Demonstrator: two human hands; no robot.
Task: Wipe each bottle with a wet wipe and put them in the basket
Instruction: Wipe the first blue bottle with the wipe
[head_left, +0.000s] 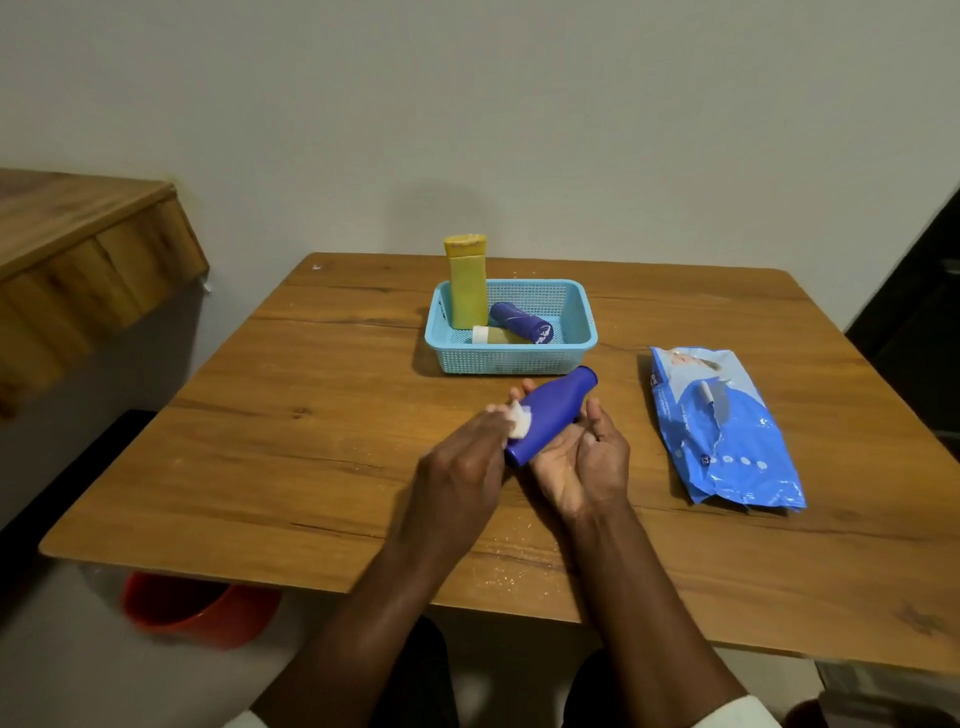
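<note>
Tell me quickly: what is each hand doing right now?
Left hand: pinches the wet wipe against the blue bottle.
Right hand: cradles the blue bottle.

A plain home room: wooden table (311, 441) against a bare wall (467, 104), red bucket (197, 608) beneath.

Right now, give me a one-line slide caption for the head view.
Left hand wipes blue bottle held in right hand; three bottles already in basket.
</note>
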